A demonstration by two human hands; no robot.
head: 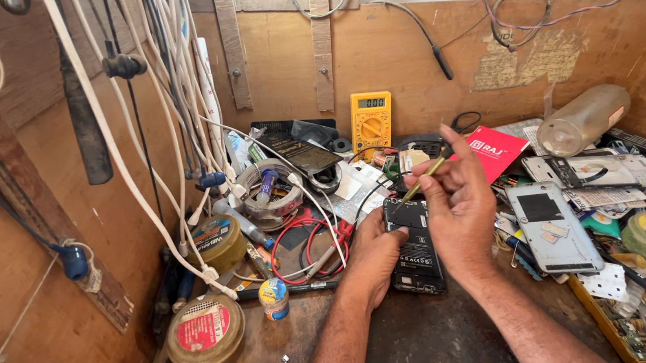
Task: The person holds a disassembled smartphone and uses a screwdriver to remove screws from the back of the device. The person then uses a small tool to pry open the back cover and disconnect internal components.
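An opened black phone (412,236) with its back cover off lies on the wooden bench, battery showing. My left hand (373,257) rests on its left edge and steadies it. My right hand (457,206) hovers over the phone's right side, fingers pinched on a thin yellow-green tool (423,179) whose tip points down toward the phone's upper end. Both forearms come in from the bottom of the view.
A yellow multimeter (372,122) stands at the back wall. A silver phone shell (552,227) lies right of my hands, with a red booklet (493,151), a plastic bottle (583,119) and parts trays beyond. Round tins (205,333), red wire (306,245) and hanging white cables (173,101) crowd the left.
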